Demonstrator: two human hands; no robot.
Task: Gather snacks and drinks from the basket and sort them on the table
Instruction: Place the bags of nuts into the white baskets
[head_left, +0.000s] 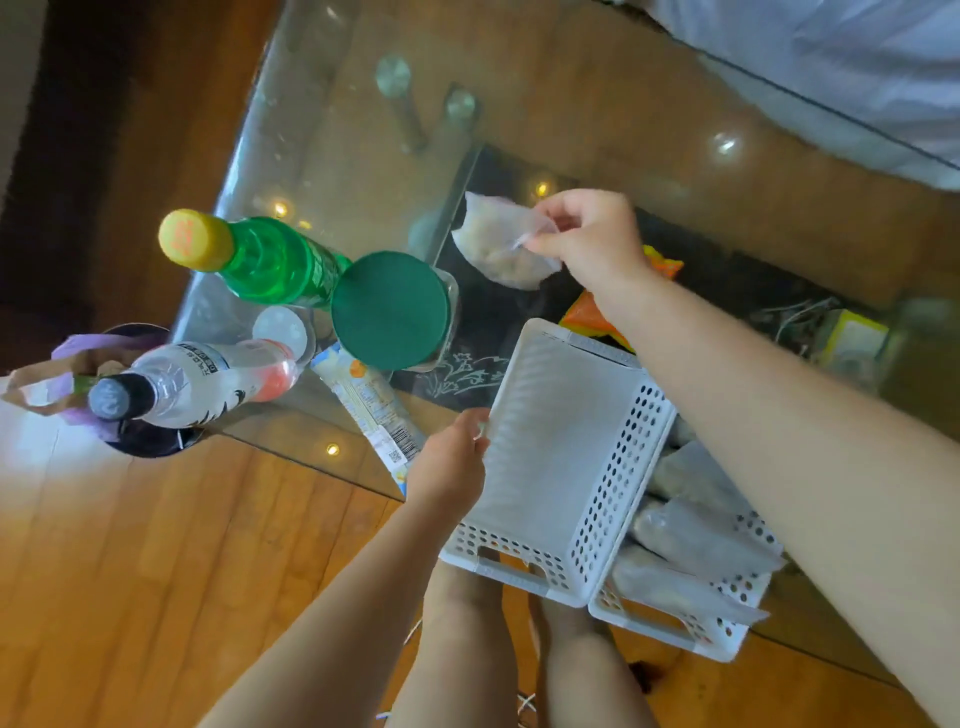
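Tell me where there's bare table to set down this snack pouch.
Bare glass lies beyond the pouch in the right hand, toward the far edge. Crowded: green bottle, green-lidded jar, clear bottle at left; basket nearer.

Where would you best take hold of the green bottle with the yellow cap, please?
I would grip the green bottle at its neck just below the yellow cap, coming from the table's open left edge. It stands upright, and the green-lidded jar crowds its other side.
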